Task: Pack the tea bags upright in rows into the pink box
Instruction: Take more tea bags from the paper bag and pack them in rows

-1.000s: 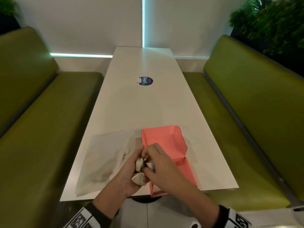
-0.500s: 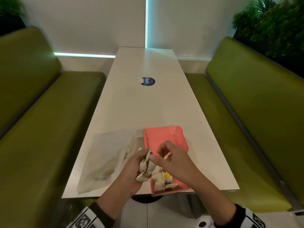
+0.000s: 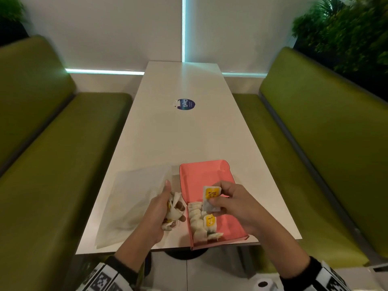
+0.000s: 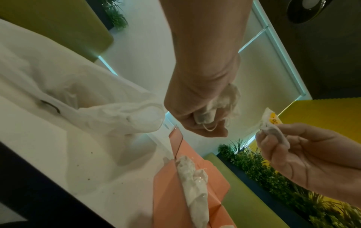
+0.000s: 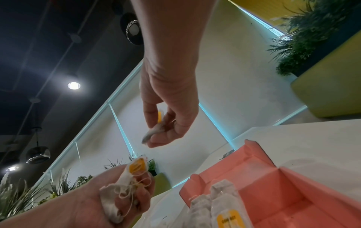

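Observation:
The open pink box [image 3: 231, 225] [image 4: 168, 192] [image 5: 273, 185] lies at the table's near edge, lid flat behind it. A row of tea bags [image 3: 198, 222] [image 4: 193, 185] [image 5: 216, 205] stands along its left wall. My right hand [image 3: 235, 203] [image 4: 304, 155] [image 5: 168, 111] pinches one tea bag with a yellow tag [image 3: 211, 198] [image 4: 273, 128] [image 5: 154, 131] above the box. My left hand [image 3: 161, 211] [image 4: 199, 98] [image 5: 97, 206] grips a bunch of tea bags [image 3: 173, 211] [image 4: 215, 108] [image 5: 125, 185] with tangled strings, just left of the box.
A crumpled translucent plastic bag [image 3: 134, 204] [image 4: 87, 98] lies on the white table [image 3: 184, 139] left of the box. A round blue sticker [image 3: 185, 104] sits mid-table. Green benches [image 3: 315, 143] flank both long sides; plants stand behind.
My right hand has pulled one yellow-tagged tea bag away from the left hand's bunch and moved right, over the box. The left hand has drawn slightly left.

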